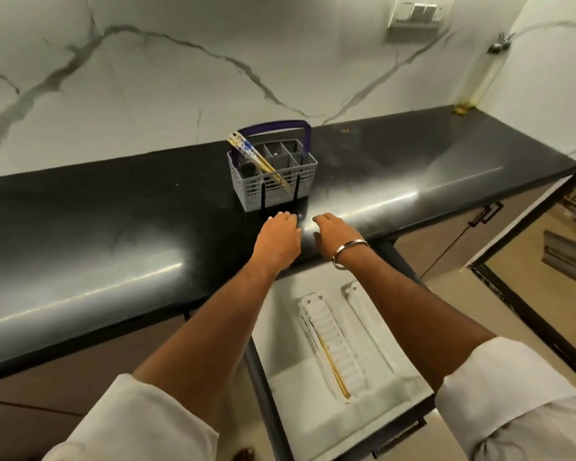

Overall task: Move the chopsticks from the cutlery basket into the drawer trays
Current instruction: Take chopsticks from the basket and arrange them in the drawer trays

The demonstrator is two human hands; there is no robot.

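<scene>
Black desk (pixel 113 207) carries the grey cutlery basket (pixel 273 181); chopsticks (pixel 251 154) lean toward 10 o'clock in its left compartment. Left hand (pixel 278 236) and right hand (pixel 335 236) hover empty, fingers relaxed. They're probably light, stiff, slick, so pinch the patterned tops
</scene>
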